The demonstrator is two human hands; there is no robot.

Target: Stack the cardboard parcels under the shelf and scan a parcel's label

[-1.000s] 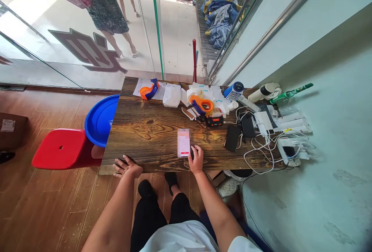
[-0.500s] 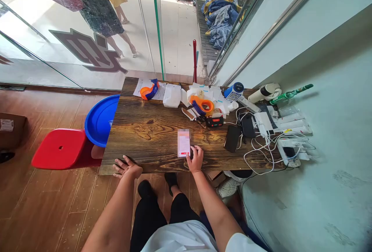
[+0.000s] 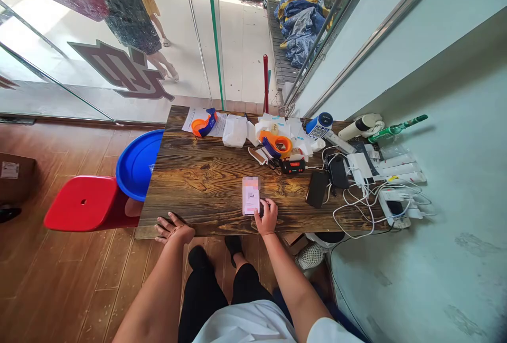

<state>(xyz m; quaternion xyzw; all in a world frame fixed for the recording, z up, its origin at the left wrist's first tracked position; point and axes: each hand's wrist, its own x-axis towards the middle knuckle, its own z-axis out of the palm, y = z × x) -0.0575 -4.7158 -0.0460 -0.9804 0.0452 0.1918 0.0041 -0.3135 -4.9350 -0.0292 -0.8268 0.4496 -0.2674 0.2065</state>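
A smartphone (image 3: 251, 195) with a lit, mostly white and pink screen lies on the dark wooden table (image 3: 178, 174), close to the front edge. My right hand (image 3: 268, 217) rests at its lower right side, thumb at the screen's bottom corner and the other fingers loosely bent on the wood. A small dark patch shows between thumb and fingers; I cannot tell whether it is an object or shadow. My left hand (image 3: 174, 228) lies on the table's front left edge, fingers spread, holding nothing.
Tape dispensers (image 3: 277, 144), papers and a white packet (image 3: 234, 131) lie along the back. To the right are a black phone (image 3: 317, 189), white cables (image 3: 356, 211) and a power strip (image 3: 394, 208). A red stool (image 3: 81, 203) and blue basin (image 3: 138, 163) stand left.
The smartphone's screen shows different content, and the red bar near its bottom has faded. Both my hands stay in place. A person outside the glass has shifted left.
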